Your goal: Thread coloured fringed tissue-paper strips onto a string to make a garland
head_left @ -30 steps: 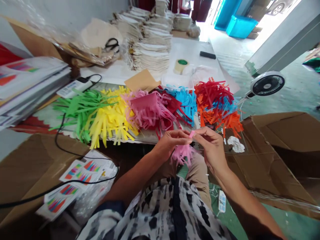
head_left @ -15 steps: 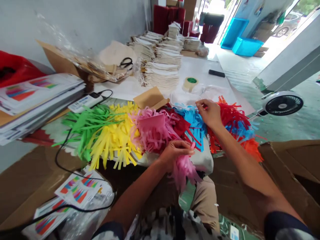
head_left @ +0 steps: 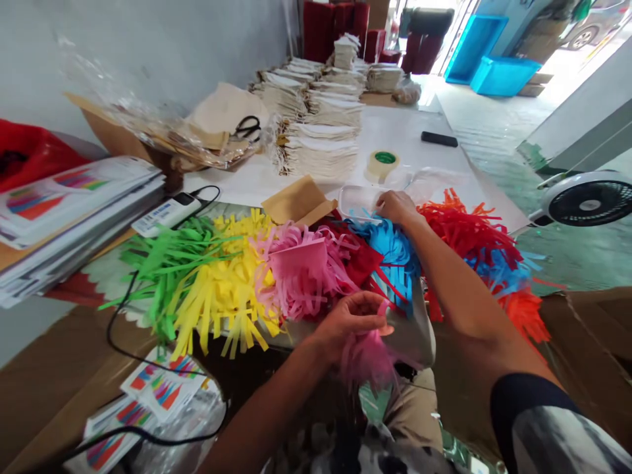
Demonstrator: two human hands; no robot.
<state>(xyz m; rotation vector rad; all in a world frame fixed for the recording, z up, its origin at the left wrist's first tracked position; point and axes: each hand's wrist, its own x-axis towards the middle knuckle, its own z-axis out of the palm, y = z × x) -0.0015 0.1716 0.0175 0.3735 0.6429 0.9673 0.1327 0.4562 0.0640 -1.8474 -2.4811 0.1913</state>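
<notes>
My left hand [head_left: 354, 322] pinches a pink paper tassel [head_left: 368, 355] by its top loop; the fringe hangs over my lap, slightly blurred. At the right end of a clear plastic tray [head_left: 349, 201], my right hand [head_left: 396, 207] has its fingers bent down and together; whatever is between the fingertips is hidden. Along the table's near edge lie fringed paper bundles: green [head_left: 165, 257], yellow [head_left: 222, 283], pink [head_left: 303, 266], dark red [head_left: 363, 260] and blue [head_left: 395, 253]. A red bundle [head_left: 474, 230] lies beyond my right forearm, with blue and orange fringe beside it.
Behind the tray stand a tape roll [head_left: 382, 166] and stacks of off-white bundles [head_left: 320, 148]. Scissors [head_left: 247, 127], a black bar-shaped object [head_left: 439, 139] and folded brown card [head_left: 299, 203] lie about. A fan [head_left: 590, 201] is at right; a cable [head_left: 121, 309] hangs at left.
My right hand has moved slightly left and down at the tray's end, its fingers turning downward. The left hand still holds the pink tassel, a little lower. The view has shifted.
</notes>
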